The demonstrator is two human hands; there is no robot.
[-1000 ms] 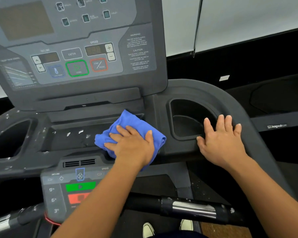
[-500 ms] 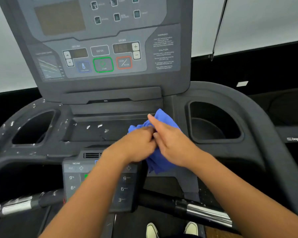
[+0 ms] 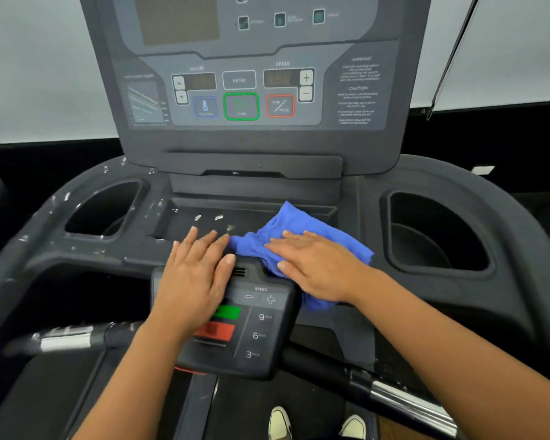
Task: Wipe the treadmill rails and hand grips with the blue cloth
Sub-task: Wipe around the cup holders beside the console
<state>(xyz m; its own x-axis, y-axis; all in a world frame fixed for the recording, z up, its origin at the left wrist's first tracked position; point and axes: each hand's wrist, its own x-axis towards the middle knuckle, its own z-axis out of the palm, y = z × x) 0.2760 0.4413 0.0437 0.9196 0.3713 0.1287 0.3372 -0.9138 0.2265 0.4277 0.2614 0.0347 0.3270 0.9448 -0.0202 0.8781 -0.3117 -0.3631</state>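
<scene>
Blue cloth [image 3: 299,223] centre frame on console tray [image 3: 181,228], your right hand [image 3: 318,265] flat on it, fingers straight, together. Left hand [image 3: 194,281] flat beside it, empty. Press evenly, sweep left over white specks [image 3: 218,217]; hand grips [image 3: 67,341] look undone.

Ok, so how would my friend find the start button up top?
Find the big grey console standing upright. In its lowest row of three buttons, the start button is the middle one, between a blue-framed button and a red-framed button. Only it has a green outline and a triangle.
</scene>
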